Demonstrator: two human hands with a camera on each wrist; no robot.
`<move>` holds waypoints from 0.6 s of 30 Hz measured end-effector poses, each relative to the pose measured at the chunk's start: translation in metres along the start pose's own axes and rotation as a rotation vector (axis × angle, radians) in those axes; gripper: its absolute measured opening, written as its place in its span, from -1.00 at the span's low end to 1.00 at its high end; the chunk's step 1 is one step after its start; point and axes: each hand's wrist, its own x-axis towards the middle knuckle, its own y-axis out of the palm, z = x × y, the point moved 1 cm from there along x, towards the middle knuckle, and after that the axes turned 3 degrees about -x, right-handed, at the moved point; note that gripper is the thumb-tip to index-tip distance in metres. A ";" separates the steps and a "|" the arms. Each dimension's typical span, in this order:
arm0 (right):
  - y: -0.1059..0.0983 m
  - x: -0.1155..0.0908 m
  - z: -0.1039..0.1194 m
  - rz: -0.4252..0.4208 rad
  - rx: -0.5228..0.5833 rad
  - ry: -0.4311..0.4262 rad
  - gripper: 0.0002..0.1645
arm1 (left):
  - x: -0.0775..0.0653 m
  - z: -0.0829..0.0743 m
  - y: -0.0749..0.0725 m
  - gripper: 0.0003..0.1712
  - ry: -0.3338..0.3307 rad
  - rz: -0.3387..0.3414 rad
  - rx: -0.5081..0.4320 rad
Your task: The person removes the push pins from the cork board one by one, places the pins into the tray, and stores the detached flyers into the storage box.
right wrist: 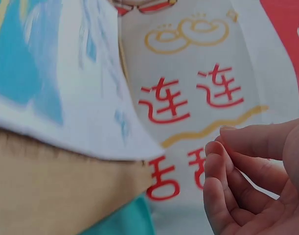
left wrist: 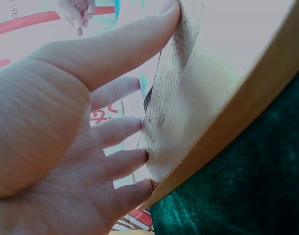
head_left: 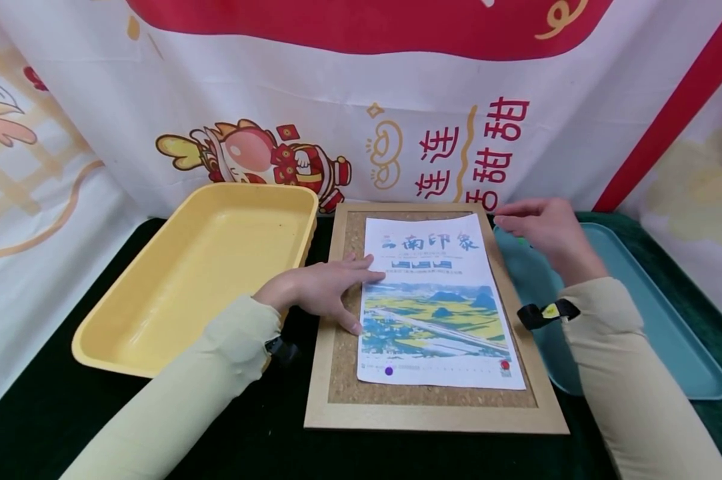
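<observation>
A printed sheet (head_left: 433,333) with a landscape picture lies on a framed cork board (head_left: 343,373). A purple round spot (head_left: 389,371) and a red one (head_left: 505,365) show near its lower corners; they look like push pins. My left hand (head_left: 327,288) rests spread across the board's left side, its fingertips on the sheet's left edge. By the board's top right corner is my right hand (head_left: 555,237), thumb and index fingertips (right wrist: 228,131) together. Whether something small sits between them is hidden. A small green thing (head_left: 523,241) shows under that hand.
A yellow tray (head_left: 105,337) stands left of the board. At the right, a blue tray (head_left: 655,320) lies close against the board's frame. Dark green cloth (head_left: 229,437) covers the table, and a printed white curtain (head_left: 229,73) hangs behind.
</observation>
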 end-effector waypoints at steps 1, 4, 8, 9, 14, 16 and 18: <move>0.001 -0.002 0.003 0.005 0.004 -0.003 -0.33 | 0.000 0.000 0.000 0.10 0.002 0.000 0.000; 0.004 -0.008 0.012 0.034 0.017 -0.029 -0.33 | 0.000 0.001 0.000 0.10 0.005 0.003 -0.002; 0.015 -0.015 0.021 0.076 0.013 -0.096 -0.39 | 0.001 0.001 0.001 0.10 0.001 0.004 -0.001; 0.018 -0.017 0.023 0.083 0.008 -0.116 -0.42 | 0.001 0.001 0.001 0.10 0.000 0.004 0.000; 0.033 -0.028 0.034 0.085 -0.035 -0.195 -0.56 | 0.001 0.001 0.001 0.11 -0.005 0.000 0.003; 0.037 -0.032 0.038 0.085 -0.047 -0.219 -0.60 | 0.001 0.001 0.001 0.11 -0.004 -0.002 0.005; 0.042 -0.036 0.042 0.090 -0.063 -0.247 -0.62 | 0.001 0.001 0.000 0.12 -0.004 -0.005 0.005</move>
